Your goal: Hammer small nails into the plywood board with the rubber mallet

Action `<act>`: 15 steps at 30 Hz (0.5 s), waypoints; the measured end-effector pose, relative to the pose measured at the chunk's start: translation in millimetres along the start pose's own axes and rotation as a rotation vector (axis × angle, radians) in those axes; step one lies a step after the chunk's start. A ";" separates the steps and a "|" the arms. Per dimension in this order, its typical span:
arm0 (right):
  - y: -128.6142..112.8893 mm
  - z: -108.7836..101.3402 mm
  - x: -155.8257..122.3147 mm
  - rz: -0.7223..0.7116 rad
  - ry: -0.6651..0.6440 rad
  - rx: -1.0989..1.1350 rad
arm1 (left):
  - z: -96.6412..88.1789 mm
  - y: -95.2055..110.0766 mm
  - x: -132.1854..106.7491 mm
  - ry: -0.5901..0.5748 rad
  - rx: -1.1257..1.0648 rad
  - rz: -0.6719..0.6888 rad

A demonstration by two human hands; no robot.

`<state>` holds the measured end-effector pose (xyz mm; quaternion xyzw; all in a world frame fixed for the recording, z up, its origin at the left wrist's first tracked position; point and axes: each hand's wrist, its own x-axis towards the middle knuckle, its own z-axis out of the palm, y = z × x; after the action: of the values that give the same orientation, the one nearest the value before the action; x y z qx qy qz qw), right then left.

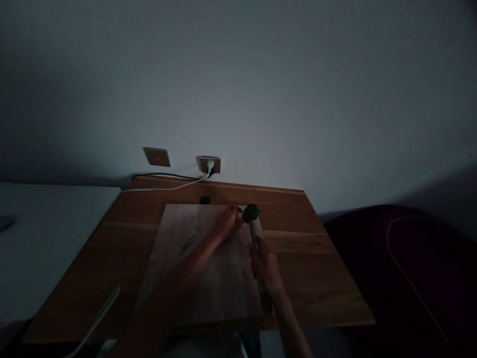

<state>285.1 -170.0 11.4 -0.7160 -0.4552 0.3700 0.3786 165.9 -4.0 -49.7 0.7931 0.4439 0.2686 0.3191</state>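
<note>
My right hand [265, 268] is wrapped round the pale wooden handle of a hammer [251, 213]. The hammer's thick dark head is close to the right of my left hand [225, 223], near the far right corner of a light wooden board [219, 283]. The fingers of my left hand are pinched together at the board's far edge; what is between them is too small and dim to name. A small pile of thin dark pieces [187, 243], perhaps nails, lies on the board to the left of my left forearm.
The board lies on a brown wooden table [309, 263] against a wall. A wall socket [210, 164] holds plugs with a white cable [167, 188] and a black one. A white surface [44, 238] adjoins on the left; a dark rounded piece with a yellow line [421, 263] is on the right.
</note>
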 end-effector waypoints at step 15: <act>11.9 -0.4 -2.5 0.049 0.078 0.067 | -0.1 -0.9 2.5 0.000 -0.008 0.012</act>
<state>289.1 -176.0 1.6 -0.7276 -0.4100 0.3661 0.4105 166.5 -1.4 -49.9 0.7946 0.4378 0.2722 0.3207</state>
